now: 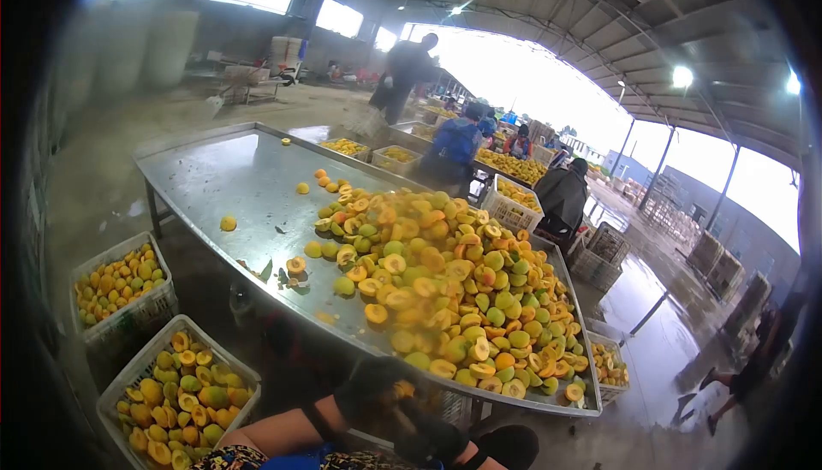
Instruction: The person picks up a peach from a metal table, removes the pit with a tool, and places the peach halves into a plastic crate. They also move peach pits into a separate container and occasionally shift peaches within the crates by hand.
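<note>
Gloved left hand (pixel 374 387) and right hand (pixel 431 438) meet; whether the fingers hold anything cannot be told. The fruit pile (pixel 445 290) lies just beyond them. Sorting seems underway, and the next move calls for a forward reach.

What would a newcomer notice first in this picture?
A large heap of peaches, yellow and green, many halved, covers the right half of the long metal table. Two white crates of the same fruit stand at lower left. Other people work along the far side.

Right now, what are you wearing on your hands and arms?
The left hand and the right hand are gloved in black. A dark band circles the left wrist, and that forearm has no sleeve. Blue patterned cloth shows below.
</note>
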Available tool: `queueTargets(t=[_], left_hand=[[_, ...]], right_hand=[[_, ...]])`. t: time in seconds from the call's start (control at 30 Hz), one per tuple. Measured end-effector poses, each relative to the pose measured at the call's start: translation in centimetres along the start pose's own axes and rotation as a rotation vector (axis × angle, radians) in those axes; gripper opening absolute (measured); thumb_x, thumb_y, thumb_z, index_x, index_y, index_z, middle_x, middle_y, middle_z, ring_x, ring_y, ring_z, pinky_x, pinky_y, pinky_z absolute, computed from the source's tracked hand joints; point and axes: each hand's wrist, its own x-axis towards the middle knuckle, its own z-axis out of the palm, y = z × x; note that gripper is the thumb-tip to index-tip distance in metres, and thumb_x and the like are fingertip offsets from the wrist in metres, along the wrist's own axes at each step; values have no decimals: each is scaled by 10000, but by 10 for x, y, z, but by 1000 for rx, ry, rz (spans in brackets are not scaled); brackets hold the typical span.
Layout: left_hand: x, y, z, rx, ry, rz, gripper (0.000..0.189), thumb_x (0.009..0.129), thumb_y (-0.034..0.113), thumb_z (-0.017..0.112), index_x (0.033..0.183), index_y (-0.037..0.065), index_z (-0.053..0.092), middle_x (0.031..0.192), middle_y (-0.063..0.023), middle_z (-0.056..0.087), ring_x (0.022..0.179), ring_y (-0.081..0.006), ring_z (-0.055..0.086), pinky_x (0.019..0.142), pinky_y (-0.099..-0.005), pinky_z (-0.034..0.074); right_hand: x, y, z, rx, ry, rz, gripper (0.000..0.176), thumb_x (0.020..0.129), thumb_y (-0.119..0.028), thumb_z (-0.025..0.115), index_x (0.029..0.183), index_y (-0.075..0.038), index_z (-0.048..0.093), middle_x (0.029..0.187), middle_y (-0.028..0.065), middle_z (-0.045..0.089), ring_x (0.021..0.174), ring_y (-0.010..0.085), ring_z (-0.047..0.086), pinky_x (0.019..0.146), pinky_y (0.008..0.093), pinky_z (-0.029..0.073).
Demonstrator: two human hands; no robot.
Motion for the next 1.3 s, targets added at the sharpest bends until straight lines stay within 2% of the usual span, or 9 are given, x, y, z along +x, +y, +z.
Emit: queueTargets(t=[0.2,0.4,0.6,0.7,0.9,0.97,1.1,1.2,1.3], left_hand=[[12,-33,16,70,12,-39,269,884,243,573,884,-18,636,915,-109,653,842,-189,619,771,-302,495],[37,-12,35,459,-472,179,282,861,242,597,903,-32,647,879,-112,658,802,-181,626,766,-299,500],[34,-27,79,-117,-85,-279,352,904,291,499,869,-39,617,838,-126,641,756,-204,624,671,-304,519],[30,-38,85,-160,-20,-254,375,926,341,459,912,-9,593,800,-120,619,731,-208,612,644,-311,518],[14,-38,69,-25,135,-62,346,968,384,455,1012,63,576,893,-40,621,824,-133,612,737,-274,518],[5,-6,64,-717,199,-416,340,971,372,452,1031,63,581,918,-30,625,845,-108,603,764,-257,511],[-5,-16,43,-484,509,71,284,936,372,507,1006,108,581,890,-36,626,811,-151,617,712,-306,519],[-10,-18,-22,-973,676,159,262,900,397,552,934,140,594,818,-33,632,754,-200,636,620,-355,530],[-22,-45,-111,-902,872,417,229,900,330,519,924,109,575,849,-60,618,750,-243,626,631,-396,535]], right_hand=[[2,1,-94,-160,178,-221,362,963,-281,496,1227,-36,526,1038,109,587,849,154,600,726,213,484],[-37,-8,-52,-1793,172,-450,452,904,-168,529,1319,-4,455,1109,148,571,1020,236,573,891,305,459],[-38,-12,-48,-1751,231,-1319,305,974,-243,477,1211,-54,502,863,23,594,617,90,523,525,208,422],[-26,3,-95,-816,250,-695,284,972,-225,501,1203,-60,518,926,24,603,727,75,566,591,196,464],[-43,5,-20,-1991,190,-1123,419,896,-184,534,1262,12,483,1193,218,526,1003,295,573,832,355,491],[-44,8,24,-2813,358,-418,505,866,-251,570,1285,10,465,1173,239,523,944,315,575,801,390,485],[-16,-8,-6,-2306,151,-305,333,799,-242,566,1075,-60,602,1047,137,598,952,299,589,813,411,453],[0,2,-41,-3205,-48,-756,278,800,-219,547,1056,-125,600,961,113,607,1013,294,570,807,365,435],[20,-13,-102,-2098,827,-90,256,837,-302,520,977,-100,587,785,93,556,788,271,535,645,355,414]])
